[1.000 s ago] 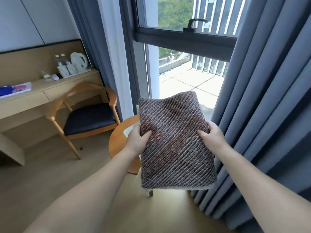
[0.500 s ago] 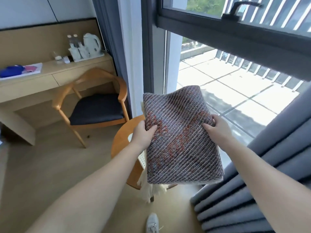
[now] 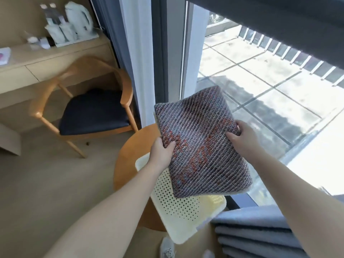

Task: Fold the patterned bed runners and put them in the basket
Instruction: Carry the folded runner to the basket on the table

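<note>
Tipped downward since half a second ago, the view now takes in a cream perforated basket [image 3: 178,207] on a round wooden table [image 3: 134,146], with the folded bed runner [image 3: 201,144] carried over it. Both hands clutch the runner by its side edges, thumbs on top: the left hand [image 3: 161,152] above the basket's left rim, the right hand [image 3: 242,138] on the window side. The tilted cloth hides the basket's far half; whether they touch cannot be told. Left of and beyond the basket stand a wooden chair [image 3: 93,112] and a desk [image 3: 55,58] bearing a blurred white kettle [image 3: 79,17]. Grey curtain folds [image 3: 260,235] crowd the basket's right corner. Below the basket a grey shoe [image 3: 167,248] is cut off by the frame edge. Fingers under the cloth are hidden.
</note>
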{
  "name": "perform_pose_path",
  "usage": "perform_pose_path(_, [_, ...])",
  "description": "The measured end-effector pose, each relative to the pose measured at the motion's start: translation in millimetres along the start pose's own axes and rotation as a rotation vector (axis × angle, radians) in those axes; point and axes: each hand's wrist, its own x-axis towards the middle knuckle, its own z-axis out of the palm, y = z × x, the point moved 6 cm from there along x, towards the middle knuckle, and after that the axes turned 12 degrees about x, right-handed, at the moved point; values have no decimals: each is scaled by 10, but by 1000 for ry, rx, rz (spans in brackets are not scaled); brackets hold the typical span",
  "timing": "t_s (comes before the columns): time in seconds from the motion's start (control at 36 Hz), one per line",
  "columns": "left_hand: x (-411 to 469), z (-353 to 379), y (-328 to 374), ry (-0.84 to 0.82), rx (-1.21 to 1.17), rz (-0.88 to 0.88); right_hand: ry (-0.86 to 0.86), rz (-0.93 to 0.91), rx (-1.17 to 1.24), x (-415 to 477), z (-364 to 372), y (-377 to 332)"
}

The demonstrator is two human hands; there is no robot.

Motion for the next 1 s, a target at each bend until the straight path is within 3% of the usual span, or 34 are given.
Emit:
perform_pose_path(0.33, [-411, 487, -1522, -5, 45, -440, -330, 151, -64, -44, 1120, 1289])
perform_pose_path(0.61, [-339, 593, -1915, 168, 180, -577, -440, 136, -191, 44, 1698, 1680])
perform_pose_path(0.69, [-316, 722, -1879, 188, 276, -528, -545, -23, -460, -29, 1881, 1751])
perform_pose_path(0.78, [-235, 872, -1805, 160, 556, -361, -691, -288, -685, -156, 2169, 1772])
perform_pose_path(0.86, [-71, 1004, -1796, 121, 774, -226, -707, -462, -798, -125, 2423, 1684])
perform_pose_path(1.0, [251, 1217, -1969, 52, 965, -210, -738, -578, -911, 75, 2852, 1691])
